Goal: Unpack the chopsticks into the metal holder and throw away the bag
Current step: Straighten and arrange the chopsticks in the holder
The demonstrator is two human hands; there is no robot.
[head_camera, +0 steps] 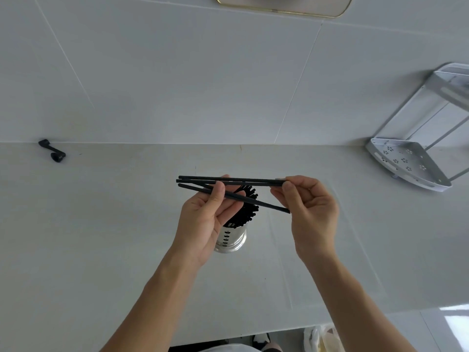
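Three black chopsticks (243, 181) lie roughly level above the counter, held between both hands. My left hand (203, 219) grips them near their left ends, thumb on top. My right hand (307, 199) pinches the right ends of the upper two between thumb and fingers; the third chopstick slants down to the right, its tip free. Right below them stands the perforated metal holder (232, 240), partly hidden by my left hand, with several black chopsticks (247, 207) standing in it. A crumpled plastic bag (319, 340) shows at the bottom edge, below the counter.
The pale counter (101, 237) meets a tiled wall behind. A small black handle-like part (52, 149) lies at the back left. A white two-tier corner rack (416, 158) stands at the back right. A gold-rimmed object (284, 8) hangs at the top.
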